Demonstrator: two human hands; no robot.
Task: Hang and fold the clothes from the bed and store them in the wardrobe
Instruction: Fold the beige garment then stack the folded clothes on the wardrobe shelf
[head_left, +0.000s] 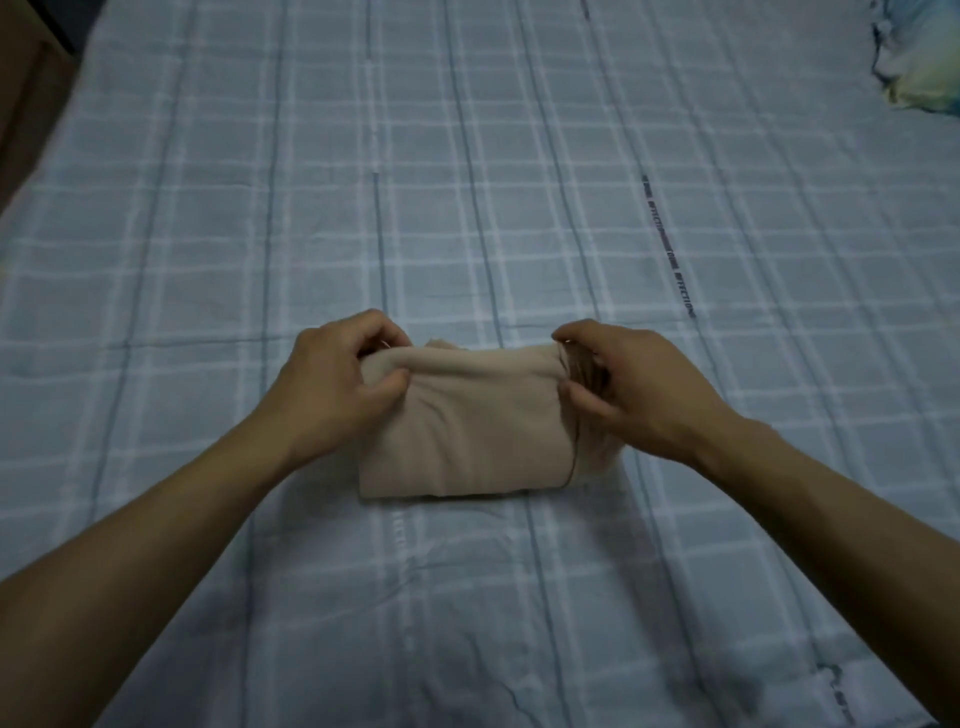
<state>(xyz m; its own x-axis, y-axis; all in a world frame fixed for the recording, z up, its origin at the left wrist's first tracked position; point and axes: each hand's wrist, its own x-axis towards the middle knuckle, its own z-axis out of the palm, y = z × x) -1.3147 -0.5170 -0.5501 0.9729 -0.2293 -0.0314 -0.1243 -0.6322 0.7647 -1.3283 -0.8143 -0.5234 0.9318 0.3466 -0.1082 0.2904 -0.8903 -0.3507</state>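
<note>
A folded beige soft-fabric garment (467, 421) is lying in the middle of the bed's pale blue checked sheet (467, 182). The left hand (332, 395) is pinching its left end, its grip grasping the cloth, while the right hand (639, 395) is pinching the right end likewise. A colourful pillow (924, 57) is sitting at the far right corner.

A colourful pillow (924, 57) lies at the far right corner.

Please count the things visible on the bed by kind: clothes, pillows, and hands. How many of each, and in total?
Beige folded garment: 1, pinched at its far corners by the left hand and right hand
Pillows: 1, partly in view
Hands: 2
Total: 4
</note>
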